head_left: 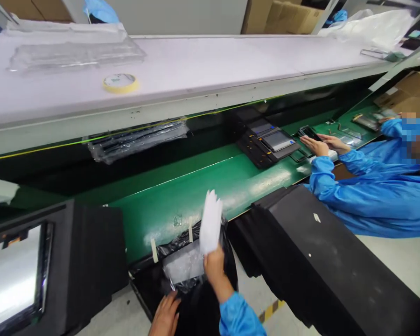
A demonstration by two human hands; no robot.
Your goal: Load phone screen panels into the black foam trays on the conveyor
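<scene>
My right hand [214, 268] is closed round the bottom of a thin stack of white sheets [210, 221] that stands upright over a black plastic bag [192, 266]. The bag hangs at the near edge of the green conveyor belt [182, 186] and holds a clear wrapped packet [184, 266]. My left hand [165, 316] rests at the bag's lower left rim with its fingers curled on the black plastic.
A black foam tray with a glossy screen panel [16, 275] lies at my left. A large black foam block [322, 261] lies at my right. Further right a person in a blue coat [371, 196] handles small screens [278, 140] on the belt. A tape roll [120, 83] sits on the white shelf.
</scene>
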